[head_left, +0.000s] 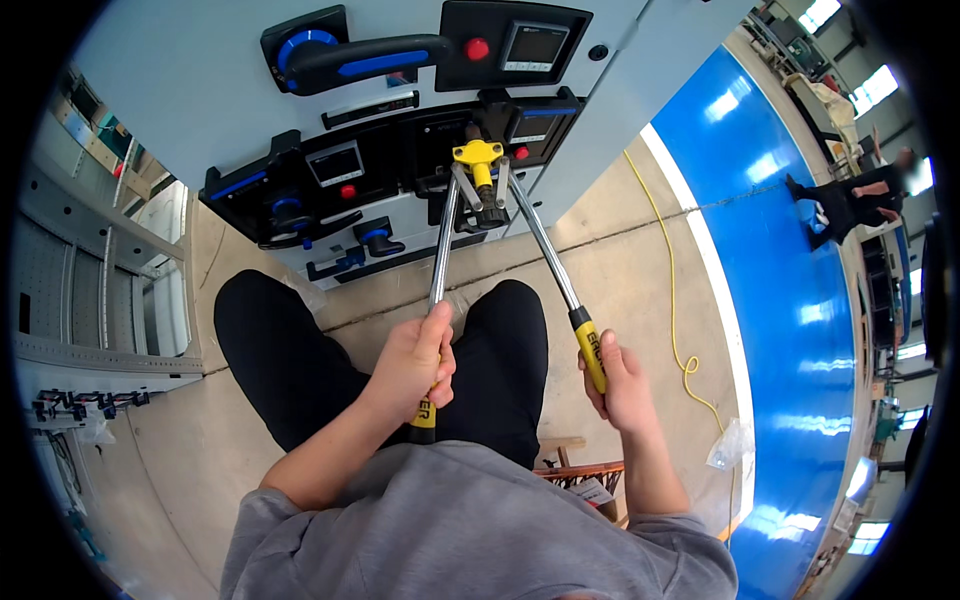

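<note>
A two-handled hand riveter (478, 156) with a yellow head, chrome arms and yellow-and-black grips reaches from my lap to the front of a grey cabinet. Its head is up against the black panel, but the very tip is hard to make out. My left hand (412, 362) is wrapped round the left handle, close to my body. Around the grip of the right handle (592, 350) my right hand (620, 385) is closed, farther out to the side. The two handles stand spread apart in a V.
The grey cabinet (215, 90) bears black rotary handles (365, 60), small screens and red buttons (477, 48). A yellow cable (672, 290) runs over the floor at the right, beside a blue floor strip (770, 300). A person (850, 205) in dark clothes is farther off. An open metal frame (105, 260) stands left.
</note>
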{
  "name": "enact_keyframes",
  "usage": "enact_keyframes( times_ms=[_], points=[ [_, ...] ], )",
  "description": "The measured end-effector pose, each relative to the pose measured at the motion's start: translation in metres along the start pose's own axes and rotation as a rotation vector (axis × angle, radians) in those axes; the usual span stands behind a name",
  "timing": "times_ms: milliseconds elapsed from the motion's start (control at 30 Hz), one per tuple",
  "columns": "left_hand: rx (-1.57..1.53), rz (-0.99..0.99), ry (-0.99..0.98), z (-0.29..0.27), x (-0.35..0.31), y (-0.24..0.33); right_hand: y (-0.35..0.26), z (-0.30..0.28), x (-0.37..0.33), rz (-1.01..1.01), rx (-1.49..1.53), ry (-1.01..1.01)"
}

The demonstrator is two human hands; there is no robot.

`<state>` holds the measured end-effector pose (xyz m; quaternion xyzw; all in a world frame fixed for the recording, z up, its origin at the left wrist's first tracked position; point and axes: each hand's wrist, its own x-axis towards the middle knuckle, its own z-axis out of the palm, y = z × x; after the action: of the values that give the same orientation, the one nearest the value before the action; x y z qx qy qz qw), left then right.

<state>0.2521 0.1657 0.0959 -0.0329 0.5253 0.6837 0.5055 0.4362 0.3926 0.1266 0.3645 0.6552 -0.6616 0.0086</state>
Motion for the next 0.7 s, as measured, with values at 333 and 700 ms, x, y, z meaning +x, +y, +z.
enact_keyframes(
  times_ms=[333, 700],
  points=[
    [0.054, 0.059, -0.046, 0.023, -0.004, -0.061, 0.103, 0.087, -0.03, 0.004, 0.161, 0.074],
    [1.263, 0.645, -0.222, 0.022, 0.096, 0.108, 0.108, -0.178, 0.044, -0.429, -0.744, 1.021]
  ],
)
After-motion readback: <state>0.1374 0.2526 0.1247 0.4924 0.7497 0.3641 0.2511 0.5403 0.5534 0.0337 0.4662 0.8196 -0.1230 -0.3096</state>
